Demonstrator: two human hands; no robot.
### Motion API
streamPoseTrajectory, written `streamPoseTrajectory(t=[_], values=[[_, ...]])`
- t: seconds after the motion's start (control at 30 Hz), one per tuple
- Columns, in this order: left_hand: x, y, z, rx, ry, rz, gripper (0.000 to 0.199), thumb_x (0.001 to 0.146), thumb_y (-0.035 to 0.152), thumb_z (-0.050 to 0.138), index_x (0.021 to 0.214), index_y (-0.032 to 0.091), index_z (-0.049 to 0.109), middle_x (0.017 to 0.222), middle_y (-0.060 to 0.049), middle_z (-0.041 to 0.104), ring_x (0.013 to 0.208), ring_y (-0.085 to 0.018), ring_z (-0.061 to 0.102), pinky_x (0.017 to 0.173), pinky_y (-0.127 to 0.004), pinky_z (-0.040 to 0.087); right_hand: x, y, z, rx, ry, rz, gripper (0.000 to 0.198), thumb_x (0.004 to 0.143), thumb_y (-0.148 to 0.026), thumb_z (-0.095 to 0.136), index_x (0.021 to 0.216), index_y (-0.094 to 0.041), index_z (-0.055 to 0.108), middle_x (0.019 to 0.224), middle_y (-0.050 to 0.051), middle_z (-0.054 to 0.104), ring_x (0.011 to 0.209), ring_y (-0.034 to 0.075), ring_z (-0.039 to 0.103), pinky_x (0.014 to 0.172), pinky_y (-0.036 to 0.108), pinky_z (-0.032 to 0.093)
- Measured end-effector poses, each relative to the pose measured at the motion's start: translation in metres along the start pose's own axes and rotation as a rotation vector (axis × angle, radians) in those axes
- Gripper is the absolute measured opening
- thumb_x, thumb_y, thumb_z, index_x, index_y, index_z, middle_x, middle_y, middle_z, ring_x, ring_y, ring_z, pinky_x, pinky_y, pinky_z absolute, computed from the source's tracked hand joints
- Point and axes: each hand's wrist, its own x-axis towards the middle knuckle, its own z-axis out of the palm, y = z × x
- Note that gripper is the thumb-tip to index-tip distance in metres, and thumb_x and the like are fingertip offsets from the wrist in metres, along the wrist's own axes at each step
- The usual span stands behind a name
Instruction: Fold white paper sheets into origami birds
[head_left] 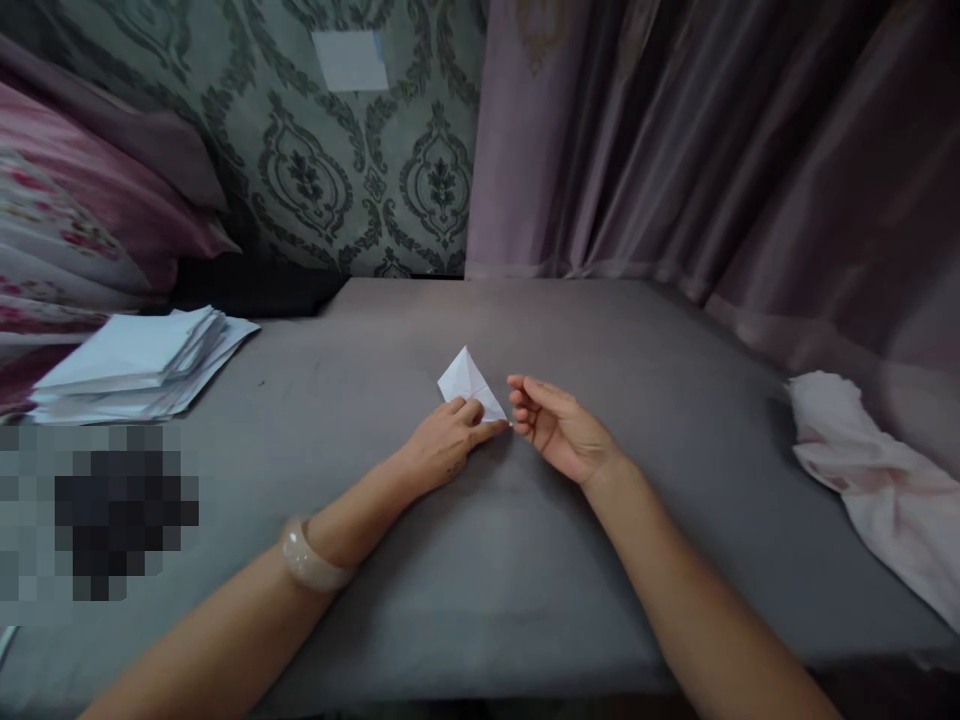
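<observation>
A wide grey-covered table spreads around the folded paper, which lies near its middle and serves as the landmark here. Dark purplish curtains hang beyond the paper and to its right, and a patterned wall rises behind it. Far to the paper's left is a heap of pink flowered cloth; well off to its right, a pale cloth lies crumpled near the table's edge. A loose stack of white paper sits well to the left of the folded paper, with a flat black thing behind the stack. Nearer the person, left of the folded paper, coarse squares hide a dark thing too masked to name. The left hand rests on the folded paper's near part and covers some of it, index finger stretched along the lower edge to the right corner; whether thumb and fingers pinch it, I cannot tell. The right hand is just right of that corner, bare of any load, fingers loosely curled and apart from the paper. A white card shows on the wall beyond the paper, and a pale bangle circles the left wrist, nearer the person than the paper
</observation>
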Motion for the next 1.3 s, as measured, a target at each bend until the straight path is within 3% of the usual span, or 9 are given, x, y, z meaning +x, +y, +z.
streamPoseTrajectory(t=[0.13,0.27,0.43,0.53,0.67,0.97,1.3], values=[[-0.007,0.003,-0.006,-0.192,0.197,-0.089,0.040,0.092,0.012,0.038,0.127,0.016,0.057,0.105,-0.012,0.063,0.095,-0.022,0.056,0.087,-0.036,0.046,-0.005,0.002,0.005,0.127,-0.065,0.047,0.023,0.077,-0.031,0.074,0.093,-0.015,0.073,0.073,-0.001,0.066,0.059,0.004,0.055,0.055,0.016,0.045],[-0.006,0.008,-0.015,-0.504,0.491,-0.305,0.022,0.093,0.023,0.049,0.103,0.019,0.068,0.092,-0.007,0.068,0.081,-0.016,0.061,0.076,-0.028,0.048,-0.009,0.003,0.010,0.163,-0.103,0.088,0.023,0.081,-0.027,0.068,0.096,-0.011,0.073,0.074,0.000,0.066,0.057,0.004,0.052,0.054,0.017,0.044],[-0.001,0.013,-0.023,-0.991,0.627,-0.501,0.015,0.083,0.028,0.066,0.090,0.016,0.071,0.079,-0.004,0.070,0.070,-0.014,0.061,0.067,-0.025,0.048,-0.013,0.000,0.015,0.192,-0.146,0.102,0.025,0.084,-0.021,0.059,0.101,-0.008,0.072,0.077,0.002,0.065,0.058,0.005,0.050,0.055,0.018,0.043],[0.000,0.018,-0.027,-1.266,0.656,-0.557,0.021,0.076,0.029,0.073,0.092,0.016,0.072,0.077,-0.003,0.069,0.069,-0.013,0.061,0.065,-0.024,0.048,-0.015,-0.001,0.017,0.217,-0.176,0.114,0.028,0.084,-0.020,0.055,0.103,-0.007,0.071,0.080,0.004,0.064,0.060,0.006,0.049,0.056,0.019,0.043],[0.001,0.026,-0.031,-1.452,0.652,-0.527,0.024,0.072,0.026,0.078,0.094,0.018,0.074,0.083,-0.003,0.071,0.070,-0.012,0.061,0.067,-0.024,0.050,-0.017,-0.001,0.019,0.255,-0.223,0.135,0.030,0.082,-0.020,0.052,0.102,-0.009,0.071,0.083,0.005,0.064,0.061,0.008,0.048,0.056,0.021,0.043],[-0.002,0.027,-0.031,-1.574,0.694,-0.463,0.022,0.073,0.023,0.078,0.095,0.021,0.075,0.082,-0.002,0.072,0.069,-0.010,0.060,0.068,-0.024,0.051,-0.025,-0.003,0.025,0.342,-0.294,0.204,0.038,0.081,-0.019,0.045,0.110,-0.011,0.067,0.089,0.006,0.061,0.062,0.010,0.045,0.059,0.022,0.044],[-0.002,0.025,-0.032,-1.651,0.685,-0.491,0.018,0.073,0.022,0.078,0.090,0.019,0.075,0.078,-0.002,0.070,0.065,-0.011,0.058,0.068,-0.026,0.048,-0.030,-0.003,0.028,0.210,-0.275,0.160,0.042,0.078,-0.026,0.043,0.112,-0.016,0.066,0.099,0.008,0.060,0.064,0.013,0.042,0.060,0.028,0.041]])
